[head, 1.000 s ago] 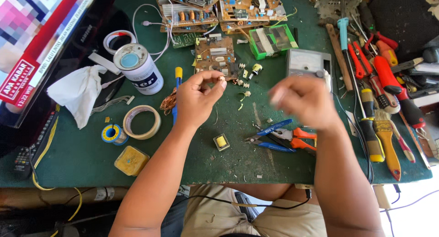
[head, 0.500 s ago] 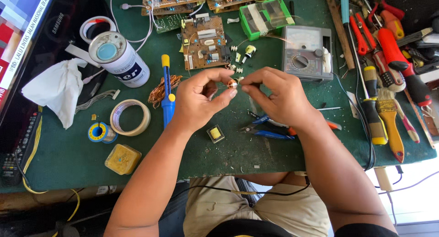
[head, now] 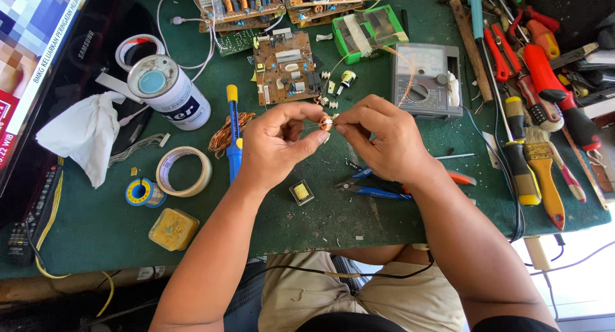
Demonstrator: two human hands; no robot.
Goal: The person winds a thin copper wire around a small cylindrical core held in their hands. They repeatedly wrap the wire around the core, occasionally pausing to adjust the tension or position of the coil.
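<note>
Over the green work mat my left hand and my right hand meet, both pinching a small copper-wound coil between thumb and fingertips. A thin copper wire runs up from the coil toward the grey analogue multimeter. Under my right wrist lie blue-handled pliers and an orange-handled tool. A small square yellow-topped core sits on the mat just below my hands.
A brown circuit board lies behind my hands, more boards farther back. A blue-and-yellow soldering iron, a copper wire tangle, a tape roll, a white can and a tissue lie left. Screwdrivers and pliers crowd the right.
My hands came together from apart one second ago and now both pinch the coil. The view has shifted closer and slightly down the mat.
</note>
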